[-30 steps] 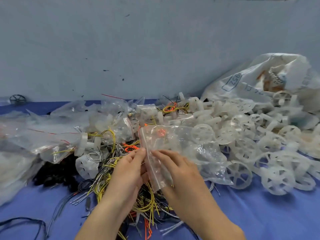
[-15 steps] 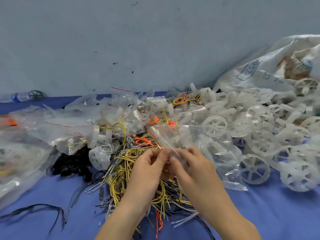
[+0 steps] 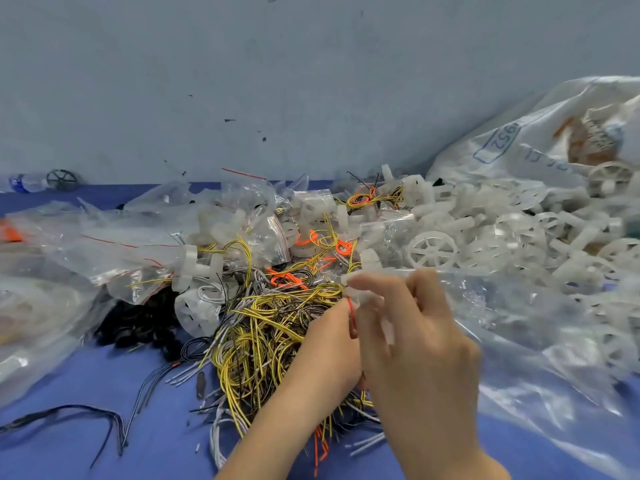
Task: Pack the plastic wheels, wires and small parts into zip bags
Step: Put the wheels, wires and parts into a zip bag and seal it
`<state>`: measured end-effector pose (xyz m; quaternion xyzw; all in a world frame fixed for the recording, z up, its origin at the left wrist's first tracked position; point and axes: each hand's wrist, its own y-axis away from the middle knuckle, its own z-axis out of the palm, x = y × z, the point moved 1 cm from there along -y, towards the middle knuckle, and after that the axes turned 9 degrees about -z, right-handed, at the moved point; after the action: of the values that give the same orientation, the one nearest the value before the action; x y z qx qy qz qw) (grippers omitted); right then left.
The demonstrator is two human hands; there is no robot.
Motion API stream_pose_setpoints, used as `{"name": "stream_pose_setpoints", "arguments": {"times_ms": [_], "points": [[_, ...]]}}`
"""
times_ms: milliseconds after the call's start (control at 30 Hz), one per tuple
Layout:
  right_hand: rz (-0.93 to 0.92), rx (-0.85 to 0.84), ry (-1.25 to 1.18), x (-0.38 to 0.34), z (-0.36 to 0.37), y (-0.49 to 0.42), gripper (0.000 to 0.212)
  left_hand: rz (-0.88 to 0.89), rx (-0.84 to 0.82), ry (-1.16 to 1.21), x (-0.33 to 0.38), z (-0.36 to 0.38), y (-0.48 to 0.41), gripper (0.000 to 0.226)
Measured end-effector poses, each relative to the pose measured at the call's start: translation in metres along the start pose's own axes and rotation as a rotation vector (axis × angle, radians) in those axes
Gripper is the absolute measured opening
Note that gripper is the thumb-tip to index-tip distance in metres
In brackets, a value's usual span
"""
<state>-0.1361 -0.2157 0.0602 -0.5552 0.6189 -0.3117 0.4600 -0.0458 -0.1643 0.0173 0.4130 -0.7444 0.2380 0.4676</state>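
Pinching the mouth of a zip bag (image 3: 362, 294) from either side, the left hand (image 3: 329, 348) and right hand (image 3: 419, 341) meet thumb to thumb over the middle of the table (image 3: 86, 393). Both have fingers curled onto the film, and neither holds anything else. The bag's red strip (image 3: 350, 310) runs between the thumbs, pointing away from the person. That puts the mouth edge-on to the camera, and the body seems to trail off to the right. Blur makes it hard to say where the held bag ends and the loose plastic (image 3: 519, 341) lying on that side begins.

Directly beneath the hands, and spreading left of them, lies the tangle of wires (image 3: 263, 334), its strands running every way. The left hand is the nearer one to it. The wheels (image 3: 433, 251) are heaped beyond and to the right, closest to the right hand, so a reach for a wheel would likely fall to that hand while the left keeps the mouth.

Farther left sit the black parts (image 3: 138, 323) and the filled bags (image 3: 104, 244). At the far right a printed sack (image 3: 512, 140) leans on the wall.
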Motion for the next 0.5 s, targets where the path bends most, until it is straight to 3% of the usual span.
{"name": "stream_pose_setpoints", "arguments": {"times_ms": [133,267,367,500], "points": [[0.280,-0.369,0.013,0.038,0.009,0.006,0.019,-0.093,0.213,-0.084,-0.012,-0.014,0.005,0.013],[0.347,-0.317,-0.034,0.049,0.013,0.009,0.015,-0.012,0.402,-0.274,-0.013,-0.025,0.007,0.010],[0.442,-0.337,-0.126,0.048,0.019,0.014,0.005,-0.007,0.414,-0.305,-0.013,-0.026,0.008,0.007],[0.460,-0.356,-0.147,0.048,0.022,0.013,0.015,0.030,0.419,-0.303,-0.008,-0.023,0.010,0.012]]}}
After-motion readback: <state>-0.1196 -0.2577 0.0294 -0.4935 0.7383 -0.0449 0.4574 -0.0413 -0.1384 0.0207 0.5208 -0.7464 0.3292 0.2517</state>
